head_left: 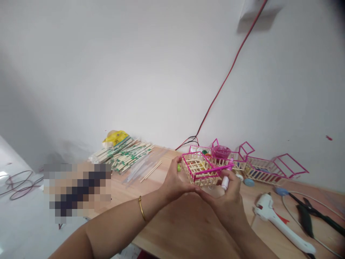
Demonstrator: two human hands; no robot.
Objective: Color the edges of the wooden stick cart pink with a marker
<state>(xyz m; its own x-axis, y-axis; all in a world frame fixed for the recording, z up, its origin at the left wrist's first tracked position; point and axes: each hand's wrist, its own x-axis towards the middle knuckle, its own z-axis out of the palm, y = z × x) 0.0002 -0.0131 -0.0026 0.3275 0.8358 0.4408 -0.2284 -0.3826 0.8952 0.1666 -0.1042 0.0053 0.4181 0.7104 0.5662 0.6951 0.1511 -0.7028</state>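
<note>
Between my two hands, a small box-shaped model (pixel 203 167) made of thin wooden sticks is held above the table, with its upper edges painted pink. My left hand (pixel 172 183) grips its left side, thumb along the bottom. My right hand (pixel 226 198) closes round the right side and lower edge. By its fingers shows a short white cylinder (pixel 225 182), whose kind I cannot make out. A pink bar slants over the model's right front, ending in a blurred pink tip. Behind stands a tub of pink paint (pixel 221 152).
More pink-edged stick models (pixel 265 171) stand along the wall. At right lie a white glue gun (pixel 283 226), dark-handled cutters (pixel 315 212) and a blue lid (pixel 249 182). Bundled wrapped chopsticks (pixel 129 154), clear plastic sleeves (pixel 138 169) and loose sticks (pixel 151 171) lie at left. A cable (pixel 225 79) crosses the wall.
</note>
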